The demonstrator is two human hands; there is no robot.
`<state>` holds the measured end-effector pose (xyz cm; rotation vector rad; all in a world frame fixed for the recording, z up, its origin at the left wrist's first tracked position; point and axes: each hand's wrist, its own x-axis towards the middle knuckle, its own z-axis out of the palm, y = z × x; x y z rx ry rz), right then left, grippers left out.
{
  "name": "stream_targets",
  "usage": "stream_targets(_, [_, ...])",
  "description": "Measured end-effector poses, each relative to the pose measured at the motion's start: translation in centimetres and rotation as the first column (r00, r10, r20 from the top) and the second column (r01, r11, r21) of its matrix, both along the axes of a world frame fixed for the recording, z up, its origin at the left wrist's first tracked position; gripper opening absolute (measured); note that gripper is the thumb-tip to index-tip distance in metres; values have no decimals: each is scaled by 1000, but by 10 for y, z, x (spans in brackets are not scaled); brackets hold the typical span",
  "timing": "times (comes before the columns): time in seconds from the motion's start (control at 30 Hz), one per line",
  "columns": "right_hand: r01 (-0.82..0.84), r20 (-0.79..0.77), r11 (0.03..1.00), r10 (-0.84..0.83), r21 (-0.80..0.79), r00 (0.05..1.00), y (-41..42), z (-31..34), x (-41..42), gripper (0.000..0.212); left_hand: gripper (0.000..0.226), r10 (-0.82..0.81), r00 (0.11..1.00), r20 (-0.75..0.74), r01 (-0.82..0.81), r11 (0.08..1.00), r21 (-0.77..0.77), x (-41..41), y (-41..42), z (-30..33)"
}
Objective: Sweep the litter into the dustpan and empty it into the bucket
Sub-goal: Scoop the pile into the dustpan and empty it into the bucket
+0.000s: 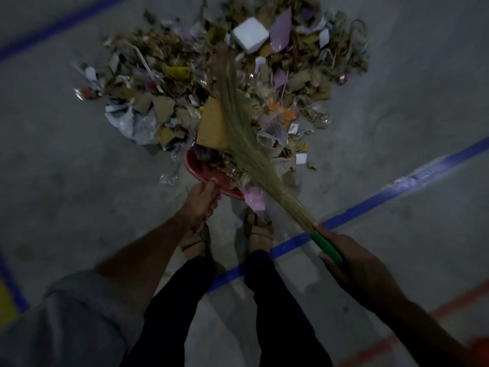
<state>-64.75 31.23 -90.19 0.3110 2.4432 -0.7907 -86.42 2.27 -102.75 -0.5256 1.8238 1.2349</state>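
Litter (222, 83) lies in one broad heap on the grey floor (66, 160) ahead of the person's feet: torn cardboard, paper scraps, clear plastic wrap and a white foam block (250, 34) at the far side. Red dustpan (209, 176) sits at the near edge of the heap, mouth facing the pile, so that swept material has a short path into it. Some scraps and a large cardboard piece (211, 125) already rest in or across its opening.

Left hand (201, 205) grips the near rim of the dustpan, thumb curled over the top edge; this appears meant to brace the pan against the push of the broom. Right hand (352, 263) is closed round the green handle (326, 246) of the grass broom (238, 123), held low and angled, with the bristles laid across the heap above the pan. That angle suits drawing litter toward the pan.

Bucket is not in view. Sweeping is judged to be in progress; most of the heap remains outside the pan, and emptying is not yet done. Blue floor lines (370, 205) cross near the feet.
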Motion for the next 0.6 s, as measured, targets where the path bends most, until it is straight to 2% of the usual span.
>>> stream_targets(0.1, [31,-52,999,-30,26,998,-11,71,-6,63,51,43,998,-35,-43,999,22,-5,0,76])
stream_targets(0.37, [-1,-201,1000,5,23,980,-31,256,-14,70,56,109,976,-191,-89,990,110,-15,-12,287])
stream_targets(0.6, [-66,-326,992,97,104,940,-34,356,-15,74,56,168,937,-307,-122,979,163,-5,-20,410])
